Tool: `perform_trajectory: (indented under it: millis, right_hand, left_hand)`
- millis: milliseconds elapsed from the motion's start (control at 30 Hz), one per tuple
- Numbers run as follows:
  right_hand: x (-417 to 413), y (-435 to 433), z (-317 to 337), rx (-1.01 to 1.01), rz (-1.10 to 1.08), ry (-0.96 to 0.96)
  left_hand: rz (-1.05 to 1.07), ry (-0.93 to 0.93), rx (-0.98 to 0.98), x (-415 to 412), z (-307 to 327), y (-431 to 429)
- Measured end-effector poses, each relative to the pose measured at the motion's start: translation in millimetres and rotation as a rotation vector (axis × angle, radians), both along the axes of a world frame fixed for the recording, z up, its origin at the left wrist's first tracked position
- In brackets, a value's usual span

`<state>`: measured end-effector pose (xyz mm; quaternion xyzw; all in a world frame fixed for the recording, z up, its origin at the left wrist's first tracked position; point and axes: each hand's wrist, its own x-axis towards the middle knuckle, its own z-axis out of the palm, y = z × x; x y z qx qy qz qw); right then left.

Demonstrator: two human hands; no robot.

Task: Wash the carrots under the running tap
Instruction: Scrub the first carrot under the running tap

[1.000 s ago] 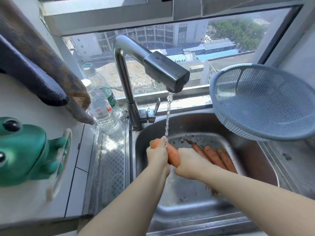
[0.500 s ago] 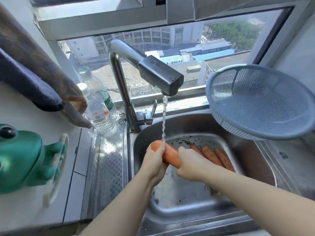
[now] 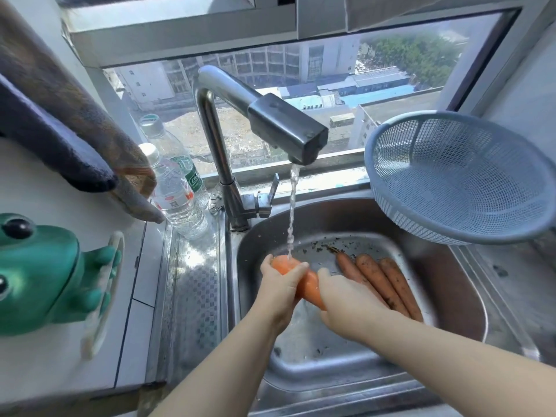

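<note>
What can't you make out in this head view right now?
Head view only:
1. Held carrot: thin end hidden under the right hand; part wrapped by the left hand.
2. Leftmost carrot lying in the sink: near end behind the right hand.
3. Colander: right rim cut off by the frame edge.
4. Bottle labels: too blurred to read.

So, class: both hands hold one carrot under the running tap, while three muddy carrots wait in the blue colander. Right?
Not quite. The head view shows the three muddy carrots lying on the sink floor, not in the blue colander. The rest holds: left hand and right hand hold one carrot under the running tap.
</note>
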<state>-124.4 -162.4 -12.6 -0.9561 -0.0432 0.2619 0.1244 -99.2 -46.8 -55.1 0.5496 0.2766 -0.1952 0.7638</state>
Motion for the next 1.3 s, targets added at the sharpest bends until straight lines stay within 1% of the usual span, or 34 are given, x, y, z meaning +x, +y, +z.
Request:
perform_trajectory:
  millis: [133, 200, 267, 300, 367, 433, 467, 567, 633, 700, 767, 833, 900, 967, 1067, 1133, 1200, 1300]
  right_hand:
    - [-3, 8, -1, -0.025, 0.039, -0.054]
    - [-2, 8, 0, -0.021, 0.051, -0.069]
    - [0, 5, 1, -0.003, 0.050, -0.074]
    - [1, 2, 1, 0.013, 0.042, -0.073]
    - [1, -4, 0, 0.044, 0.022, -0.056]
    - [1, -8, 1, 0.071, 0.007, -0.030]
    - [0, -9, 2, 0.072, 0.012, -0.033]
    - [-3, -8, 5, 0.056, 0.033, -0.072]
    - [-4, -6, 5, 0.036, 0.033, -0.091]
    - [-4, -7, 4, 0.024, 0.029, -0.075]
    - [-4, -11, 2, 0.032, 0.013, -0.041]
    - [-4, -15, 3, 0.043, 0.005, -0.026]
    - [-5, -15, 4, 0.053, 0.011, -0.017]
    - [-7, -11, 5, 0.053, 0.010, -0.012]
    - [-8, -4, 5, 0.032, 0.017, -0.030]
    - [-8, -2, 6, 0.038, 0.023, -0.028]
    - [-7, -3, 6, 0.047, 0.031, -0.014]
    - [-1, -8, 4, 0.055, 0.049, 0.015]
  left_hand:
    - [0.055, -0.048, 0.195, 3, -7, 0]
    - [0.100, -0.083, 0.223, 5, -7, -1]
    - [0.102, -0.071, 0.156, 6, -4, 0]
    - [0.064, -0.066, 0.096, 5, -3, 2]
    - [-0.079, -0.094, -0.015, 2, 1, 8]
    - [-0.228, -0.139, -0.006, -4, 2, 14]
    - [-0.246, -0.165, 0.021, -6, 4, 14]
    - [-0.117, -0.179, 0.072, -7, 8, 6]
    - [-0.035, -0.106, 0.087, -1, 8, -2]
    - [0.024, -0.009, 0.047, 2, 9, -5]
    - [-0.016, 0.002, -0.059, 2, 9, -2]
    - [-0.113, -0.050, -0.163, -2, 13, 5]
    - [-0.162, -0.081, -0.204, -5, 16, 10]
    - [-0.132, -0.078, -0.134, -6, 16, 9]
    - [-0.044, -0.016, -0.005, -1, 12, 3]
    - [-0.004, 0.040, 0.022, 1, 8, 1]
    - [-0.006, 0.050, -0.061, 1, 7, 6]
    - [-0.049, 0.009, -0.278, -1, 8, 21]
